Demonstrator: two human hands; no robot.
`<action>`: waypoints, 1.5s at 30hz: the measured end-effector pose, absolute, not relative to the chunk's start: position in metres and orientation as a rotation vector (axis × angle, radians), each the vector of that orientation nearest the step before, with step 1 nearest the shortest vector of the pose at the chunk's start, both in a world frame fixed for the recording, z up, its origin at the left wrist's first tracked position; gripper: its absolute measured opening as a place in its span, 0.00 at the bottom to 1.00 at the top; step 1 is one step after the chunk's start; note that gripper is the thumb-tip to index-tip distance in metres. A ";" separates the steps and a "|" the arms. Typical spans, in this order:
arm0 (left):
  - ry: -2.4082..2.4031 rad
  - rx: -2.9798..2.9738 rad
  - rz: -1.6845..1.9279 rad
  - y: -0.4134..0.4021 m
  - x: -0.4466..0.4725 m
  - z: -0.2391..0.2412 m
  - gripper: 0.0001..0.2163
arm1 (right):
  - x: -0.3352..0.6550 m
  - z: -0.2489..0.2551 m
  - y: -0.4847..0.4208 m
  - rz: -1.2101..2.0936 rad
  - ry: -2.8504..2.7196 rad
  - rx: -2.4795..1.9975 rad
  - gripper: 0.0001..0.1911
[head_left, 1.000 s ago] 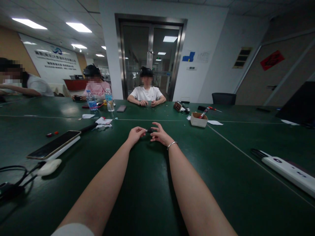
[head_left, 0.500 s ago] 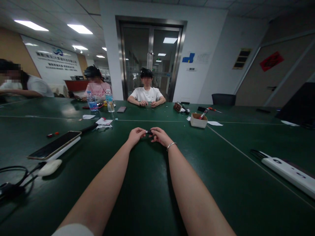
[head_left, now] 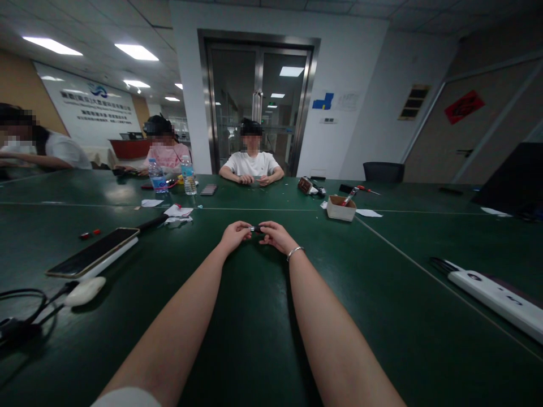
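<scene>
A small black-and-silver piece (head_left: pixel 255 229), narrow and too small to identify, spans the gap between my two hands just above the green table (head_left: pixel 254 294). My left hand (head_left: pixel 233 237) pinches its silver end between thumb and fingertips. On the black end, my right hand (head_left: pixel 277 236) is closed in a similar pinch, its lower fingers curled. The fingertips cover both ends of the piece. A bracelet (head_left: pixel 296 252) circles my right wrist.
Left lie a phone (head_left: pixel 95 251) on a white block, a white pebble-shaped object (head_left: pixel 85 291) and cables. Ahead are papers (head_left: pixel 178 211), water bottles (head_left: pixel 188 176) and a small box (head_left: pixel 341 210) holding a tool. A white power-strip-like bar (head_left: pixel 496 294) lies right. Several people sit around the table.
Both hands keep their grip on the black-and-silver piece. The right fingers have shifted slightly, and the piece looks a little more level. The view has moved very slightly.
</scene>
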State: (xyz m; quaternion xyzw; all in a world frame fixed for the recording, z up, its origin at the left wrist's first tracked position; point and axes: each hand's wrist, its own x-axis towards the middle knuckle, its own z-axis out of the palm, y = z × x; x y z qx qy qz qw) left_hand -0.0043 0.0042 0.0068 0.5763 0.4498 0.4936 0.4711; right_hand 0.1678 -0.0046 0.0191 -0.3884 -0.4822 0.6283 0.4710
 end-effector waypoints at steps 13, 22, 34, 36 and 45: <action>1.090 1.462 1.288 0.004 -0.006 0.005 0.12 | 0.167 0.018 -0.004 1.553 -1.204 -0.931 0.06; 1.099 1.466 1.261 0.002 -0.007 0.007 0.14 | 0.168 0.016 -0.001 1.548 -1.191 -0.927 0.06; 1.078 1.497 1.268 0.002 -0.007 0.006 0.15 | 0.168 0.015 -0.002 1.536 -1.194 -0.927 0.06; 1.073 1.524 1.251 0.002 -0.008 0.006 0.17 | 0.168 0.015 -0.001 1.536 -1.186 -0.930 0.05; 1.072 1.566 1.250 0.005 -0.008 0.002 0.14 | 0.167 0.014 0.001 1.551 -1.170 -0.929 0.03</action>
